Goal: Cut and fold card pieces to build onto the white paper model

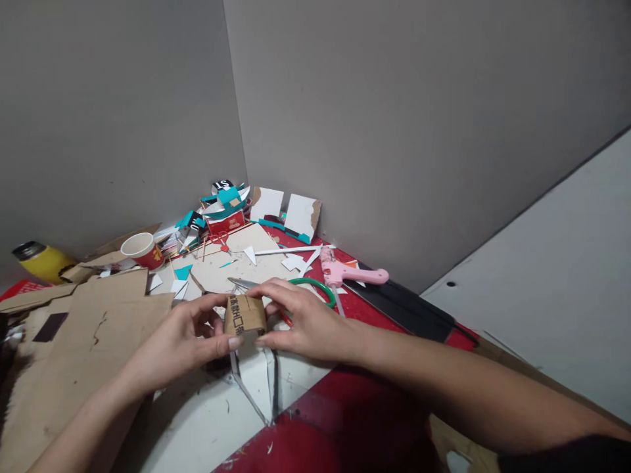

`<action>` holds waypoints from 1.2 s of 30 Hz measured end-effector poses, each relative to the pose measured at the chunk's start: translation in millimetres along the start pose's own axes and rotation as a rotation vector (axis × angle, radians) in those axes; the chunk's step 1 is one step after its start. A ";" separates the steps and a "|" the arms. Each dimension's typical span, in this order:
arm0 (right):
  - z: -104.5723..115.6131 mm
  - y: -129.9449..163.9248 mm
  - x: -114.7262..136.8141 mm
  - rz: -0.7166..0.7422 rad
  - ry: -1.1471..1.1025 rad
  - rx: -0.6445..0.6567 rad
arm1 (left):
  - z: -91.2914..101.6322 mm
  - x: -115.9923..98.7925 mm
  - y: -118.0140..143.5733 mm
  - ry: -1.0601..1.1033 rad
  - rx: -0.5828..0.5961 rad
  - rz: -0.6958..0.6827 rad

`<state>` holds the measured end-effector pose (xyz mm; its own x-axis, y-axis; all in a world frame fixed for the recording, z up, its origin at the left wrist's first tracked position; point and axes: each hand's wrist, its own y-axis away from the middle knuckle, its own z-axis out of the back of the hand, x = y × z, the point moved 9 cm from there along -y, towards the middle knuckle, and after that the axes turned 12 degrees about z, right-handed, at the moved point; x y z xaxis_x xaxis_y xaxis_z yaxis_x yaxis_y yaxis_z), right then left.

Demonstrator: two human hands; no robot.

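Note:
A bent piece of brown cardboard (245,314) with black printed characters is between my hands at the middle of the view. My left hand (197,332) pinches its left side, thumb at the lower edge. On the other side my right hand (300,322) grips it with fingers on top and thumb below. Just under it a white pointed, boat-like paper shape (254,378) with raised sides narrows toward me; whether the two are joined I cannot tell. Scissors (318,284) with green handles lie behind my right hand, partly covered by it.
A pink glue gun (345,269) lies right of the scissors. At the back stand a paper cup (142,249), teal-and-white paper models (227,203) and white cards (302,215). Cardboard sheets (108,322) cover the left side near a yellow bottle (44,263). Grey walls enclose the back.

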<state>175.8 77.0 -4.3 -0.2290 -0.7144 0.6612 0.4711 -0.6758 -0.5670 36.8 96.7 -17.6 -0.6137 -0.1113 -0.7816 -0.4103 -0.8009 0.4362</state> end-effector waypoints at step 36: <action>-20.3 1.8 -5.5 0.027 0.184 0.214 | -0.2 7.0 -8.2 -0.290 -0.072 -0.071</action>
<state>160.6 76.0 -18.9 -0.3553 -0.7658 0.5361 0.6440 -0.6162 -0.4534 36.1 102.4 -26.7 -0.7564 0.1105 -0.6447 -0.4162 -0.8417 0.3441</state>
